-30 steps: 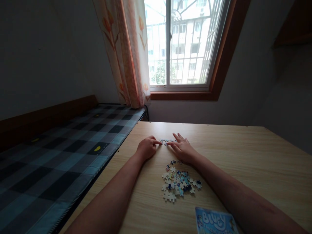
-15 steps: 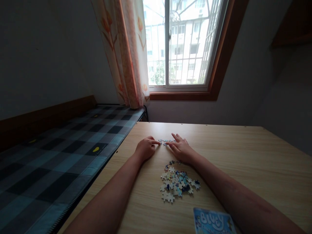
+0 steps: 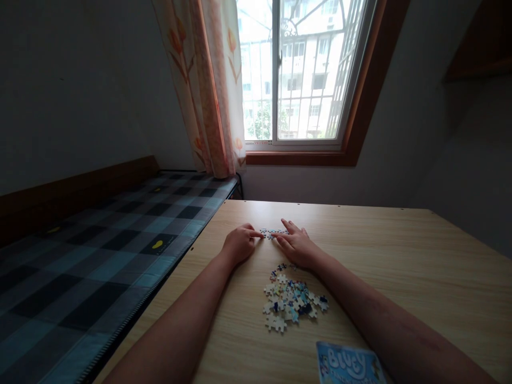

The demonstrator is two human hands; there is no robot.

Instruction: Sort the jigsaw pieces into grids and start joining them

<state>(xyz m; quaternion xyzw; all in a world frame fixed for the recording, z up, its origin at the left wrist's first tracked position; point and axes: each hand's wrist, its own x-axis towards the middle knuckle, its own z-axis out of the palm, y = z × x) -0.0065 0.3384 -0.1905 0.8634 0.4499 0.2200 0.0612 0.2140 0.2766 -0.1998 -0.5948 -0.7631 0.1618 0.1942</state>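
Toward the far side of the table, a small group of joined-looking jigsaw puzzle pieces (image 3: 272, 234) lies between my hands. My left hand (image 3: 240, 241) is mostly curled, its index finger reaching to a puzzle piece (image 3: 263, 234) at the group's left end. From the other side my right hand (image 3: 296, 242) rests with fingers spread, the fingertips on or beside the pieces and partly covering them. Nearer to me is a loose pile of puzzle pieces (image 3: 294, 301), some pale side up, others blue. A short curve of pieces (image 3: 282, 266) trails from its top.
A blue "Bluey" packet or card (image 3: 350, 364) lies at the near edge of view, beside my right forearm. The wooden table (image 3: 400, 256) adjoins a bed with a checked cover (image 3: 120, 250) on the left. Beyond are a curtain (image 3: 212, 96) and a barred window (image 3: 308, 80).
Both hands stay almost exactly in place over the puzzle pieces. Only a very slight shift of the camera view shows; the pile has not changed.
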